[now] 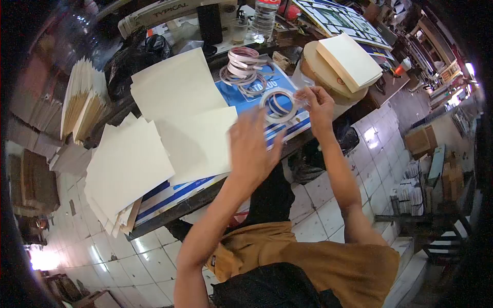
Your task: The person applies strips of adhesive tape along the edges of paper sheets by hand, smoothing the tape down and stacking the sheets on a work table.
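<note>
My right hand (317, 105) is closed in a pinch at the right edge of a roll of tape (278, 119), a narrow white ring. Some clear film (303, 82) shows by those fingertips. To the left, my left hand (252, 146) is blurred by motion, thumb apart from the fingers, and I see nothing in it. It is in front of the right edge of a cream sheet (195, 146). Under the tape roll lies a blue printed catalog (233, 97). Several more narrow rings (244, 64) are heaped on the catalog's far side.
Fanned cream sheets (128, 164) lie at the table's left, and another cream sheet (174, 84) behind. A pad of paper (349, 59) rests on a round wooden block (313, 64) at right. A water bottle (264, 20) and plastic cup (239, 31) stand at the back.
</note>
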The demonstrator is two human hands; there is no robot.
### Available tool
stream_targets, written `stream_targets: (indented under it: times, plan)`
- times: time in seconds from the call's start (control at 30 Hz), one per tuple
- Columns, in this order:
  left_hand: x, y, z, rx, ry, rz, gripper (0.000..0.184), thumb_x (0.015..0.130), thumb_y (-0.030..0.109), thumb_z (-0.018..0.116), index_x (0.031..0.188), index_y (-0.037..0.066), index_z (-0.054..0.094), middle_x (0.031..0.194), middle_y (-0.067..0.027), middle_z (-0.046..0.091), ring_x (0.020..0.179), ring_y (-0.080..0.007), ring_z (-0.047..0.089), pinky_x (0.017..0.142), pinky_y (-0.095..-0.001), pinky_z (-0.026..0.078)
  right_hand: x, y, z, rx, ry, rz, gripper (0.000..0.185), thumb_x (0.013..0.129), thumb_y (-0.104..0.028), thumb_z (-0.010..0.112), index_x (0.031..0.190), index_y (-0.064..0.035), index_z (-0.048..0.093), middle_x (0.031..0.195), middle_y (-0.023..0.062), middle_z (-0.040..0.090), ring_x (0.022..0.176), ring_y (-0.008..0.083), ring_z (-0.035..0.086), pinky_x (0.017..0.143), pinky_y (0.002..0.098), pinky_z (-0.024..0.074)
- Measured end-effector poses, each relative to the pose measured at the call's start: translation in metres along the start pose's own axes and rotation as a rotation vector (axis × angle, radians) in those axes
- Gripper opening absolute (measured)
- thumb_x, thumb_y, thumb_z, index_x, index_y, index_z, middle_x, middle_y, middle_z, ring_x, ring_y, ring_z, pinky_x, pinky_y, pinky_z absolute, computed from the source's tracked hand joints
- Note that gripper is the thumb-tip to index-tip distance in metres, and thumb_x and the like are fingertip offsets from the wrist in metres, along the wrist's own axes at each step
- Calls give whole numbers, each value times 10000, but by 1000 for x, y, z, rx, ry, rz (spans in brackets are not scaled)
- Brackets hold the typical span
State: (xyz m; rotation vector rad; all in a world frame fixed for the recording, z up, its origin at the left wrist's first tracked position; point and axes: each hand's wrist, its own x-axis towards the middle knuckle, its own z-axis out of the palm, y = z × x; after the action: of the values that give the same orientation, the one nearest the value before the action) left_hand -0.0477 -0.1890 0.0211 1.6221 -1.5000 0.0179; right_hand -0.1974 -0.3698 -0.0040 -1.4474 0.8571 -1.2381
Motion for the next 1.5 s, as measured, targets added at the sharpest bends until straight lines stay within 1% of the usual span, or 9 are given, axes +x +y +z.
stream_targets:
  times: [0.2,0.57,0.7,0.77,0.87,1.03,1.2,1.37,1.5]
  plan:
    - [32,-31,84,207,-230,136,192,946,249,623,1070,110,669,1068,-28,650,1067,-219,604,1000,-548,359,-7,-15,-3,232,1,1,114,992,-99,617,985,8,656,920,117,735,836,171,709,787,305,583]
    - [-23,40,-75,-357,-671,307,259,918,234,680,1116,69,650,989,-90,611,1016,-291,592,1009,-501,339,-67,-49,-121,858,283,-39,107,1001,-205,634,1017,-100,643,870,60,697,783,197,691,695,331,577]
    - [-129,-4,-120,-835,-715,-374,246,974,214,626,1101,4,646,918,-106,643,815,-206,609,811,-398,482,-126,-5,-157,410,113,90,74,979,-140,638,1000,-82,679,831,10,668,789,130,640,701,294,519]
    - [-175,-18,-126,-1014,-585,-687,260,996,205,595,1097,-34,613,876,-89,643,779,-142,604,717,-308,492,-163,31,-140,-441,-6,213,119,942,-127,658,984,-33,719,848,8,687,730,106,609,660,282,486]
    - [-187,0,-127,-979,-491,-815,263,994,192,601,1100,-48,577,880,-84,643,806,-137,614,755,-287,495,-203,142,-137,-481,-131,563,158,912,-136,687,995,-12,738,839,23,714,689,113,615,628,293,488]
    - [-120,36,-104,-830,-385,-519,239,923,109,682,1086,-29,576,860,-110,640,795,-174,636,743,-306,524,-202,265,-86,87,-89,504,324,980,-220,636,1196,19,664,1161,174,703,1018,218,686,813,325,527]
    - [-28,49,-6,-135,-239,-94,232,861,39,736,1027,-15,583,863,-155,591,811,-331,591,768,-421,469,-186,296,-82,-971,-319,-19,319,927,-226,645,1182,-37,680,1211,218,672,1100,346,663,907,425,533]
    - [-8,8,77,141,-242,100,182,913,84,688,1047,-6,604,901,-153,616,850,-347,568,831,-435,424,-127,190,-153,-812,311,172,173,859,-188,700,969,-57,731,955,132,742,945,346,703,843,436,544]
    - [-7,6,90,173,-326,97,172,911,102,679,1037,-1,620,896,-142,608,867,-338,558,859,-430,387,-41,209,-254,-1267,627,181,577,880,-515,694,1187,-28,647,1002,160,638,1029,367,595,931,539,454]
